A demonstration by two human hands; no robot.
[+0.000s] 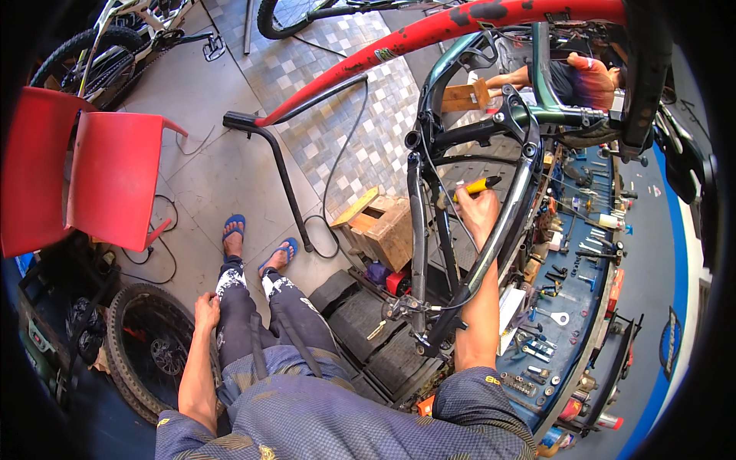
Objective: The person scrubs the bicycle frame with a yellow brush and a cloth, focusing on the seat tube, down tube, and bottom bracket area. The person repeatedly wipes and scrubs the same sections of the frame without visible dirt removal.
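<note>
A yellow hand tool with a black end is in my right hand, its fingers wrapped round it; its exact kind is unclear. That hand reaches in among the tubes of a black and green bicycle frame, which hangs from a red stand. A silver-edged tube of the frame crosses in front of my right wrist. My left hand hangs low beside my left thigh, fingers curled in, with nothing visible in it. Nearest to it is a bicycle wheel with a knobbly tyre.
To the right runs a blue workbench with spanners and other tools. A wooden box stands under the frame. A red chair is at the left. Cables lie on the floor. Another person sits at the far right.
</note>
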